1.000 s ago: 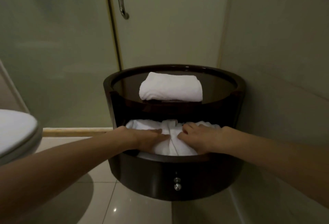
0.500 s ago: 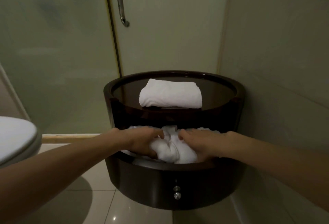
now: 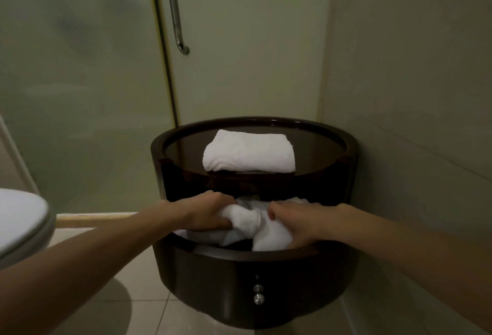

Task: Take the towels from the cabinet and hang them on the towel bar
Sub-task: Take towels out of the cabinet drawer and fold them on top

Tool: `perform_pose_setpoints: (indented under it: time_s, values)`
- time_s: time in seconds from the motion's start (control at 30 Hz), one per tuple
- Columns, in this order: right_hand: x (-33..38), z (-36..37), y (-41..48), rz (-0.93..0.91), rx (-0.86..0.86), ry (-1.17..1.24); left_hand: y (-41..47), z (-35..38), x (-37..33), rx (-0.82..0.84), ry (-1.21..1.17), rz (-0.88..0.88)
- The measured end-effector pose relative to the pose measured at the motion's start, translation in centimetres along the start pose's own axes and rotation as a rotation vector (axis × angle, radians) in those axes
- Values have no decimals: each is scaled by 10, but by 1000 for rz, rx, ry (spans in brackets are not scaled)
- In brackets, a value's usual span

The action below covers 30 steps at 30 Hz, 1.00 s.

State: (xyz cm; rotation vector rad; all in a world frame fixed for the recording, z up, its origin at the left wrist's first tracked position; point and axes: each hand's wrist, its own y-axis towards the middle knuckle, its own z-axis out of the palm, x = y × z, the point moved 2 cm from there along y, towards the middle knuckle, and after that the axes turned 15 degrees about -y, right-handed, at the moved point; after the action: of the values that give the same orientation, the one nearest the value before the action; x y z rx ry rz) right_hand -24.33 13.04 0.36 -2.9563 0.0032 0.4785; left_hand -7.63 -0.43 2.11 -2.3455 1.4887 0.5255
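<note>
Presently, all positions are given against the dark round cabinet (image 3: 266, 276) in the corner.

Far left of the cabinet: the edge of a toilet (image 3: 21, 223). It plays no part in the step.

Above and left of the cabinet: an upright metal bar (image 3: 175, 15) on the glass panel. Whether this is the towel bar named in the task cannot be confirmed.

Cabinet top: one folded towel (image 3: 250, 152), long axis running left to right, untouched.

Open middle shelf of the cabinet: a bunched towel (image 3: 255, 225), gathered into a ridge at the shelf mouth, with loose cloth trailing onto the shelf floor.

Left side of the shelf opening: the left hand (image 3: 210, 211), forearm reaching in low from the left. Its fingers (image 3: 218, 199) are curled tight around the left part of the bunch.

Right side of the shelf opening: the right hand (image 3: 298, 224), forearm coming in from the right at a similar height. Its fingers (image 3: 277, 211) are curled into the right part of the same cloth. The two hands sit close together, with only the ridge of towel between them.

Lower front of the cabinet: two small knobs (image 3: 258, 293).

Assessment: the cloth lies directly in both grips, neither hand nearer than the other. The coming move is judged to be a pull outward, towards the person, to clear the shelf lip. Trailing cloth may drag on that lip.
</note>
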Motion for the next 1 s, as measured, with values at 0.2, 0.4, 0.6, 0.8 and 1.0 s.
perform_pose_setpoints:
  time_s: [0.2,0.4,0.6,0.8,1.0]
  values:
    - [10,12,14,-38,-20,-156,-2,2,2,11,0,-12]
    - [12,3,13,-34,-50,-166,-3,3,5,-3,24,-23]
    - [9,-8,2,-15,-92,-86,-1,2,8,8,108,21]
    - [7,-13,-2,-32,-120,-72,1,2,12,11,99,16]
    - [-1,-21,-7,-11,-157,53,-3,-4,10,-40,64,51]
